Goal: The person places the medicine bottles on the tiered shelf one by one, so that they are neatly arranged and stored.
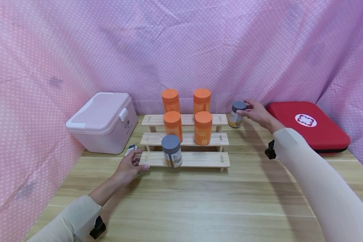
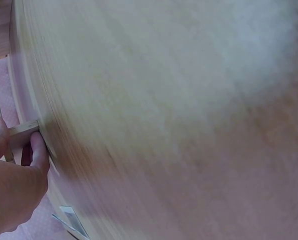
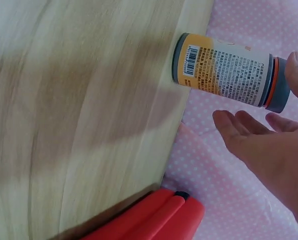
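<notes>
My left hand (image 1: 129,169) grips the left end of the lowest tier of a wooden step rack (image 1: 204,159). In the left wrist view its thumb and fingers pinch the wooden end (image 2: 25,131). At the rack's far right, my right hand (image 1: 257,116) is beside a grey-lidded bottle (image 1: 236,116) standing on the table. The right wrist view shows the thumb at the lid (image 3: 279,85) and the other fingers (image 3: 229,125) extended, apart from the bottle's side. A second grey-lidded jar (image 1: 172,153) stands on the lowest tier. Several orange bottles (image 1: 203,129) stand on the upper tiers.
A pale pink lidded box (image 1: 104,122) sits left of the rack, and a red zip case (image 1: 308,126) lies to the right. A small packet (image 1: 130,149) is behind my left hand. Pink dotted cloth (image 1: 181,50) hangs behind the wooden table (image 1: 199,208).
</notes>
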The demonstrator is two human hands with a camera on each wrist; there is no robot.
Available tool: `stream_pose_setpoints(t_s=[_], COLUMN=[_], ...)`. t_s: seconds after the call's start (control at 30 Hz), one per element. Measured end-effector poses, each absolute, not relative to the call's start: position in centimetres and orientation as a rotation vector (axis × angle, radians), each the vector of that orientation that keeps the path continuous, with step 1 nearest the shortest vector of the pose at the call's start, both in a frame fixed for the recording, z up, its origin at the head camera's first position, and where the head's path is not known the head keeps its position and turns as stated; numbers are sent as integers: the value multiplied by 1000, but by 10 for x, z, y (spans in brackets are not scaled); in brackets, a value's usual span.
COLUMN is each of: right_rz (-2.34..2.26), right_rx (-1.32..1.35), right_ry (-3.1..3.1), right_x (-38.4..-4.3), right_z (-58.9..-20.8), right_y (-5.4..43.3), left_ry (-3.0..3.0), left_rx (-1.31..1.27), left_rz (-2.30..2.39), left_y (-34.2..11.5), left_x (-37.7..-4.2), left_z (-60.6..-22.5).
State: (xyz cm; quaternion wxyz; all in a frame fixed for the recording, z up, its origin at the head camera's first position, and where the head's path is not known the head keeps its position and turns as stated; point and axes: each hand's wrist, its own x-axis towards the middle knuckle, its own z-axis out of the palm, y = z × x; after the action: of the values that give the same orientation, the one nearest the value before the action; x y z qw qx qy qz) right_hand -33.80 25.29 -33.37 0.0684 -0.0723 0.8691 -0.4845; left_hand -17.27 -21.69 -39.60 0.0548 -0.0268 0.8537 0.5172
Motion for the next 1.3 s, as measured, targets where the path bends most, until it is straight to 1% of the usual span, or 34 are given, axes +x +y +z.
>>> stream_pose_setpoints(t_s=[0.27,0.5,0.9,1.07,1.3], right_rz=[-1586,-1617,-1575,-1525,-1293], right_rx=[-264,-228,-264,-357,-397], right_ry=[2590,2589,2654,2741,2837], right_x=[-341,-342,-338,-325,-285], right_z=[-336,-338,-339,-333,-310], right_y=[245,241,245,251,275], left_ry=[2593,2599,2595,2603,2603], left_rx=[-88,-82,-99,-105,-94], left_rz=[1568,1559,1561,1546,1544], left_y=[-216,-216,-215,-215,-216], left_x=[-172,-171,-169,-169,-169], left_z=[-395,-396,-395,-395,-395])
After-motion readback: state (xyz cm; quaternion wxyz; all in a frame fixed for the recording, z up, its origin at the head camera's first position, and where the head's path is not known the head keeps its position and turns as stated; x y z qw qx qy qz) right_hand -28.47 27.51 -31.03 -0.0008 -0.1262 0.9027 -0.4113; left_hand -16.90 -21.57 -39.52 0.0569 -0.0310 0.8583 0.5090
